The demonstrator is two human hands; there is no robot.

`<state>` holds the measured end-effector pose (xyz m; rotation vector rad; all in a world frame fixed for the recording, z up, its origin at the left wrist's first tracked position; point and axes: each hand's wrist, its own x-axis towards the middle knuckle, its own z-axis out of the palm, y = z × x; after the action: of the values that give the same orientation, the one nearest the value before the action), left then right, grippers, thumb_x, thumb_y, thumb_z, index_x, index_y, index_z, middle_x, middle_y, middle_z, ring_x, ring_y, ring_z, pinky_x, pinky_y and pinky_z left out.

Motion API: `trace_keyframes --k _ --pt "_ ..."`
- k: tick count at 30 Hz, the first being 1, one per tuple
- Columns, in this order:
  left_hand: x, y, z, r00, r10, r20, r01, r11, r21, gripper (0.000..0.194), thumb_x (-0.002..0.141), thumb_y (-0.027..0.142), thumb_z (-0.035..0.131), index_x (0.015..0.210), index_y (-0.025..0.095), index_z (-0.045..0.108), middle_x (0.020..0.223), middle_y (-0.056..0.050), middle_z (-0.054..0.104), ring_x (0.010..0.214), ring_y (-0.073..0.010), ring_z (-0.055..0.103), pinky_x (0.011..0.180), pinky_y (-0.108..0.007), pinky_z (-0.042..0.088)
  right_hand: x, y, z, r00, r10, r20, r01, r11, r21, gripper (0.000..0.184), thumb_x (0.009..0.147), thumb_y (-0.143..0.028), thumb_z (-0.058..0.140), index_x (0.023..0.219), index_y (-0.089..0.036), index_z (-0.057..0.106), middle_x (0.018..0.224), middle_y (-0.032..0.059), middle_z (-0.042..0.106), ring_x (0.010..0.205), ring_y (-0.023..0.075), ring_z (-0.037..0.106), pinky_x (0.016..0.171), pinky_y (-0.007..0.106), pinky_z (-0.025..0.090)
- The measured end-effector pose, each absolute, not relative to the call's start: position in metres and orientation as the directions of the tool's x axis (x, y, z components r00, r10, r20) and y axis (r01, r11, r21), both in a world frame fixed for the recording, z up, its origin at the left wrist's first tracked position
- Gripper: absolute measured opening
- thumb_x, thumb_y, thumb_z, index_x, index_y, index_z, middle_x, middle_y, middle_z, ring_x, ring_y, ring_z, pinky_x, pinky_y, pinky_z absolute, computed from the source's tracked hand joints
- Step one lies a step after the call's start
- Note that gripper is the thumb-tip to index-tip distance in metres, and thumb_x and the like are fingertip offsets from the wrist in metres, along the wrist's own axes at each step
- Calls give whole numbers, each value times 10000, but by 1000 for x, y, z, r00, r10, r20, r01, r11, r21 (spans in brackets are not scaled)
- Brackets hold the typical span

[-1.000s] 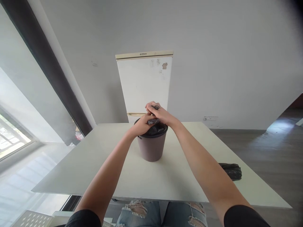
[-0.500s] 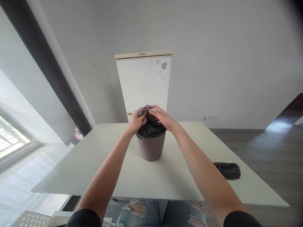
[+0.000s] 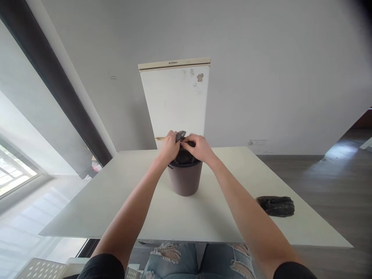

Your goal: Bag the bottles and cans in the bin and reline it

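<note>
A greyish-purple trash can stands upright on the pale table. Inside it is a black garbage bag, its gathered top drawn up above the rim. My left hand is closed around the bunched bag top, and a tuft of plastic sticks out past its thumb. My right hand pinches the bag just beside it, thumb and forefinger together. Both hands hang over the can's opening, close to each other. The bottom of the bag is hidden inside the can.
A folded black plastic bundle lies on the table's right side. Behind the table a white fridge stands against the grey wall. A window is at far left, and a perforated light-coloured item sits at lower left.
My right hand has gone from loosely spread fingers to a pinch on the bag. The gathered top now sits more upright between both hands. The view has shifted slightly.
</note>
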<state>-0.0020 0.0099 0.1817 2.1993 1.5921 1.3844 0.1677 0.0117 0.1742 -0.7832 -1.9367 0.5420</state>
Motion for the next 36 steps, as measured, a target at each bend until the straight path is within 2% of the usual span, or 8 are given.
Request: trace_keyframes --k 3,6,9,13,20,25,29,36 --pt "2 10 185 -68 888 455 576 -337 745 264 949 204 517 698 233 440 763 -33 520 725 -190 519 737 -356 473 161 3 167 -342 656 673 531 726 -437 256 1008 -278 521 1120 -225 745 1030 89 661 1037 264 601 938 425 416" --pt "-2 14 193 -35 960 276 484 -225 846 329 976 318 522 667 237 441 611 8 433 562 -151 448 570 -316 415 156 -5 161 -376 610 698 691 686 -227 338 1042 -239 440 1282 -195 674 1142 142 649 1101 305 569 950 477 389" --pt "-14 22 206 133 988 81 391 -127 912 352 942 390 605 657 221 487 589 10 420 493 -116 409 462 -272 343 157 -10 159 -394 600 696 772 628 -104 375 1067 -248 369 1316 -177 640 1225 181 629 1106 335 534 917 496 384" --pt "-33 31 224 400 892 -211 250 115 961 349 869 385 735 650 193 541 608 -1 433 467 -72 365 397 -219 281 160 -11 161 -467 563 682 769 640 -2 427 1069 -258 346 1406 -162 590 1427 213 551 1244 378 448 920 505 384" --pt "-44 30 234 463 839 -285 279 168 946 305 787 272 727 595 211 499 544 14 369 399 -64 285 339 -209 222 164 -10 165 -496 539 681 774 629 67 507 1061 -218 296 1507 -214 538 1514 205 497 1275 396 403 932 534 359" --pt "-38 25 231 376 860 -344 362 206 909 281 688 132 731 559 216 496 511 20 362 385 -81 298 331 -228 226 165 -1 171 -471 494 730 774 629 73 421 1077 -233 334 1194 -249 738 1321 155 600 1146 335 468 904 497 337" --pt "-32 21 230 435 814 -385 416 197 888 286 709 167 735 547 219 504 511 13 370 397 -92 302 354 -254 233 166 8 174 -461 481 745 744 668 29 373 1053 -224 423 920 -238 770 1211 123 619 1098 305 482 889 473 333" --pt "-40 21 230 521 795 -309 343 136 929 268 800 330 736 609 218 583 603 -44 517 462 -139 431 412 -315 352 170 2 174 -420 526 740 709 699 -94 250 991 -200 504 929 -215 746 1198 130 620 1067 313 517 847 455 397"
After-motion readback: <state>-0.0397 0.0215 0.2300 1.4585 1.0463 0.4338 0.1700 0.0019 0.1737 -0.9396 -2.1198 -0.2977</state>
